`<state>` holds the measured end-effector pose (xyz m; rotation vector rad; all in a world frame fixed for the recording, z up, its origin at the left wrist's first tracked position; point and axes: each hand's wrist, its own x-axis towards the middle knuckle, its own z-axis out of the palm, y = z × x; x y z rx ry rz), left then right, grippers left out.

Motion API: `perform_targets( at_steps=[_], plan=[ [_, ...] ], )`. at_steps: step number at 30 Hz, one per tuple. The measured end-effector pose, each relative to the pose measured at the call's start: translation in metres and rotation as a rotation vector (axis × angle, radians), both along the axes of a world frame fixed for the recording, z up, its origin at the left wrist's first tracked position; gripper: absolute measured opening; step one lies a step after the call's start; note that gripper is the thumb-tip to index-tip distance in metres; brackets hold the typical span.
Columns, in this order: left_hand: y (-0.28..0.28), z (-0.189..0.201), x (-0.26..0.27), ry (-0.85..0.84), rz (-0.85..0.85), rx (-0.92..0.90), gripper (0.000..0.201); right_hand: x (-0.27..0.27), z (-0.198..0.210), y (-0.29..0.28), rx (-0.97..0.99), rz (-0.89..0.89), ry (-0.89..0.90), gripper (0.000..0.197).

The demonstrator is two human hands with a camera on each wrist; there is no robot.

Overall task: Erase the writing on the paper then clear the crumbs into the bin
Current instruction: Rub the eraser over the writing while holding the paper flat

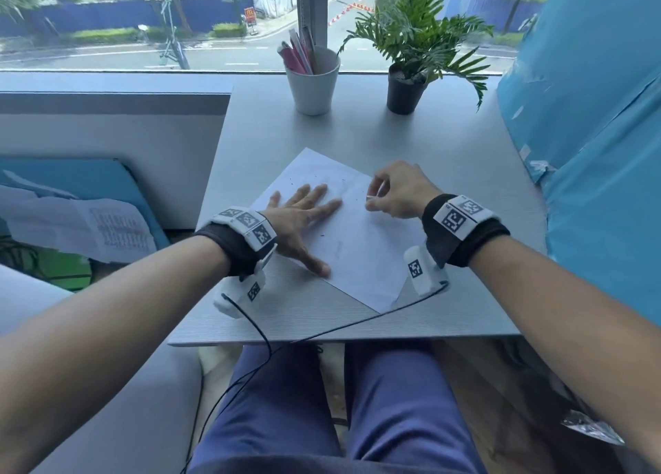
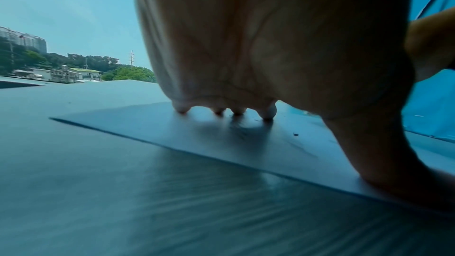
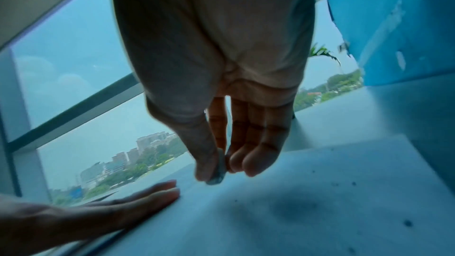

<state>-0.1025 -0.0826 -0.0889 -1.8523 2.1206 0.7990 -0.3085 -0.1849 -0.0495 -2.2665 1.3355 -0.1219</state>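
Note:
A white sheet of paper (image 1: 361,244) lies askew on the grey table (image 1: 447,173), with small dark eraser crumbs (image 1: 341,179) scattered over it. My left hand (image 1: 304,216) lies flat with fingers spread, pressing the paper's left part; its fingertips (image 2: 267,114) touch the sheet. My right hand (image 1: 393,194) hovers just over the paper's right side and pinches a small greyish eraser (image 3: 218,174) between thumb and fingers. Faint pencil marks (image 1: 338,252) show near the sheet's middle. No bin is in view.
A white cup of pens (image 1: 313,80) and a potted plant (image 1: 411,76) stand at the table's far edge by the window. A blue wrapped panel (image 1: 590,133) rises along the right. Papers (image 1: 89,226) lie on a blue seat at the left. A cable (image 1: 322,334) crosses the table's near edge.

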Motion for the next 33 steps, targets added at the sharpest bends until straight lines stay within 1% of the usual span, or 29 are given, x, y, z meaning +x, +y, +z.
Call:
perform_targets(
  at_steps=[3,4,7,8,11,12,15,16,19,20,23,24,27,28,29,30,32,33],
  plan=[
    [0.000,0.002,-0.001,-0.009,0.010,0.017,0.136,0.004,-0.004,-0.004,-0.069,-0.093,-0.017,0.010],
    [0.000,0.002,-0.001,-0.014,0.011,0.020,0.136,0.004,-0.006,-0.002,-0.071,-0.092,-0.015,0.010],
    [-0.001,0.002,-0.002,-0.030,0.012,0.024,0.134,0.005,-0.010,0.008,0.024,0.041,0.041,0.012],
    [-0.002,0.003,-0.002,-0.036,0.014,0.026,0.134,0.005,-0.009,0.007,0.039,0.032,0.043,0.013],
    [-0.003,0.004,-0.005,-0.052,0.011,0.039,0.134,-0.001,-0.005,-0.006,-0.010,-0.139,-0.027,0.013],
    [-0.002,0.004,-0.006,-0.057,0.010,0.039,0.134,0.000,-0.005,-0.007,-0.014,-0.133,-0.026,0.013],
    [-0.002,0.004,-0.006,-0.066,0.019,0.038,0.135,0.006,-0.004,0.003,0.051,0.029,0.039,0.013],
    [-0.001,0.004,-0.006,-0.068,0.023,0.037,0.135,0.006,-0.003,0.001,0.065,0.016,0.040,0.013],
    [0.000,0.006,-0.009,-0.069,0.024,0.030,0.134,0.001,-0.003,-0.013,-0.001,-0.153,-0.015,0.015],
    [0.000,0.006,-0.009,-0.073,0.024,0.029,0.134,0.000,-0.003,-0.013,-0.017,-0.163,-0.027,0.015],
    [0.000,0.006,-0.008,-0.071,0.027,0.038,0.135,0.002,-0.008,-0.001,0.027,-0.035,-0.016,0.016],
    [0.000,0.006,-0.007,-0.068,0.028,0.037,0.135,0.002,-0.009,0.000,0.025,-0.023,-0.006,0.015],
    [0.000,0.006,-0.009,-0.066,0.029,0.037,0.135,-0.002,-0.008,-0.011,-0.062,-0.149,-0.042,0.013],
    [0.001,0.006,-0.009,-0.072,0.026,0.037,0.135,-0.002,-0.006,-0.009,-0.083,-0.163,-0.063,0.012],
    [0.000,0.005,-0.009,-0.074,0.025,0.040,0.135,0.000,-0.005,-0.003,-0.077,-0.142,-0.086,0.011],
    [0.000,0.005,-0.009,-0.070,0.026,0.043,0.135,0.004,-0.006,0.006,-0.055,-0.086,-0.104,0.011],
    [-0.001,0.005,-0.008,-0.067,0.028,0.044,0.136,0.013,-0.009,0.029,0.009,0.076,-0.097,0.009],
    [-0.001,0.004,-0.008,-0.072,0.027,0.044,0.137,0.017,-0.011,0.035,0.014,0.122,-0.084,0.009]
  ],
)
